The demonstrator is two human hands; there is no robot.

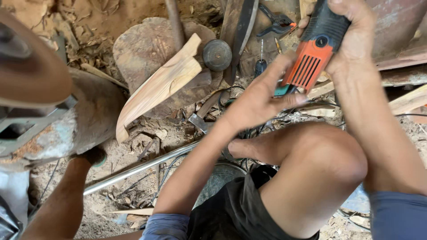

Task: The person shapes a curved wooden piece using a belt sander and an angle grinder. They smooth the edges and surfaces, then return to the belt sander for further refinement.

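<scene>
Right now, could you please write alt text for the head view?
Two hands hold an orange and black power tool: the right hand grips its body, the left hand touches its front end. A carved plank leans on a stump amid wood chips.

Orange-and-black angle grinder (313, 53), held upright, tilted, above the raised knee

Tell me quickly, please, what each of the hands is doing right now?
Left hand: open, fingers spread, touching the lower end of the orange and black power tool.
Right hand: closed around the power tool's black body.
</scene>
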